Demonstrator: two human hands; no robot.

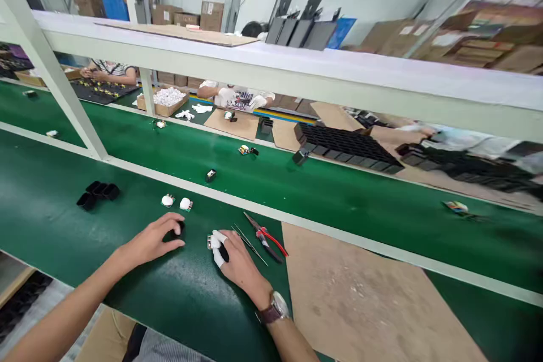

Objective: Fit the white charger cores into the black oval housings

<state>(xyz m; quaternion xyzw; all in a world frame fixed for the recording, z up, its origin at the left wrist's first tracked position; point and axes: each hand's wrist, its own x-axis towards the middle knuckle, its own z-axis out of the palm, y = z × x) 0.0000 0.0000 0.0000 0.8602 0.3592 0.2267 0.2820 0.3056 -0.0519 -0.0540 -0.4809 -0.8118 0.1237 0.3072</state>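
Observation:
My left hand (159, 237) is curled around a small black plastic case (179, 229) on the green bench, thumb and fingers on either side of it. Just to its right, my right hand (237, 260) wears white finger cots and grips a small circuit board with a white part on top (213, 242). A dark patch shows between those fingers, too hidden to name. Two similar boards, a left one (168, 200) and a right one (185, 204), lie beyond my left hand. Tweezers (250, 245) and red-handled pliers (267, 237) lie beside my right hand.
Several black cases (98, 193) stand at the left. A brown board (365, 294) covers the bench at right. Behind a pale rail (237, 201), a green conveyor belt (348, 203) carries scattered boards and cases. Co-workers sit across it, near rows of black cases (348, 147). A white post (68, 68) rises at left.

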